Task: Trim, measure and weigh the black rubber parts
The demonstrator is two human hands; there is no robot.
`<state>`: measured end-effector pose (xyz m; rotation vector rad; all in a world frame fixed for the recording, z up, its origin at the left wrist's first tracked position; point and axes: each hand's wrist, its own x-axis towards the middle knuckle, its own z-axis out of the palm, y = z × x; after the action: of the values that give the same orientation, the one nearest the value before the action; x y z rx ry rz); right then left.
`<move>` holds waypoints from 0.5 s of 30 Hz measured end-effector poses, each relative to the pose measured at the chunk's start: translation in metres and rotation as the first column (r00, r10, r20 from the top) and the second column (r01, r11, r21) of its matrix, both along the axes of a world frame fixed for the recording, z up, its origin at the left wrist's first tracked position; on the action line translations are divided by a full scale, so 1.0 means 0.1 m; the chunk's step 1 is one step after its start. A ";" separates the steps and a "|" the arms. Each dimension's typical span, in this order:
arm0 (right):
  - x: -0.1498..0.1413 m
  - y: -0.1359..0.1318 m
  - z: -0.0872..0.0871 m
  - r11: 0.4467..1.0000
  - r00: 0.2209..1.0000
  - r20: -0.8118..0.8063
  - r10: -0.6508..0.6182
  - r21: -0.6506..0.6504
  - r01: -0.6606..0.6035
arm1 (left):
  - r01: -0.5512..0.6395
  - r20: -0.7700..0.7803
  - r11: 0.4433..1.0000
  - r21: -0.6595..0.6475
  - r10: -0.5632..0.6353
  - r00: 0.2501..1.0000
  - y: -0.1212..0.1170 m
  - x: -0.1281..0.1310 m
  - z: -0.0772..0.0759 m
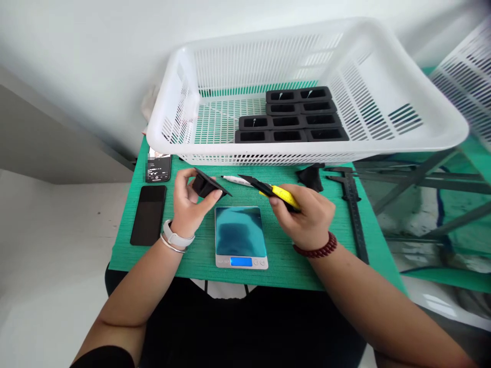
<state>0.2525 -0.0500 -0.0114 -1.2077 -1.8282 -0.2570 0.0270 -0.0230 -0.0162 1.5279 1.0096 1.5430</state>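
Observation:
My left hand (191, 202) grips a black rectangular part (207, 186) with a flat flange, held tilted above the table. A yellow and black utility knife (283, 197) is in my right hand (307, 214), its dark blade out and pointing left toward the part; blade and part are apart. Beneath and between my hands sits a small digital scale (240, 232) with a shiny plate and a lit blue display. Behind the blade, a white marker pen (238, 180) lies on the table.
A large white plastic basket (307, 149) stands at the back, holding several black hollow blocks (287, 121). Two phones (148, 214) lie at the left of the green table (199, 271). On the right are a caliper (355, 214) and a crumpled black piece (311, 177).

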 end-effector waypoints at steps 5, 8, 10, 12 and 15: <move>-0.08 -0.05 0.02 0.997 0.998 0.038 0.059 -0.049 -0.057 | -0.169 -0.407 0.918 0.358 0.316 0.857 -0.04 -0.02 0.05; -0.12 -0.06 0.01 0.991 0.989 0.080 0.123 -0.068 -0.117 | -0.156 -0.434 0.899 0.409 0.342 0.833 -0.06 0.00 0.07; -0.13 -0.07 0.01 0.986 0.985 0.085 0.152 -0.083 -0.145 | -0.157 -0.436 0.887 0.435 0.360 0.825 -0.07 0.00 0.08; -0.13 -0.07 0.01 0.985 0.985 0.077 0.156 -0.092 -0.149 | -0.157 -0.459 0.862 0.482 0.401 0.793 -0.08 0.00 0.10; -0.12 -0.07 0.02 0.985 0.986 0.079 0.147 -0.098 -0.139 | -0.150 -0.486 0.803 0.577 0.484 0.728 -0.09 -0.03 0.11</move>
<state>0.2403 -0.0575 -0.0099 -1.1358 -2.0110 -0.1464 0.0241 -0.0324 -0.0052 2.4500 1.3695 1.6673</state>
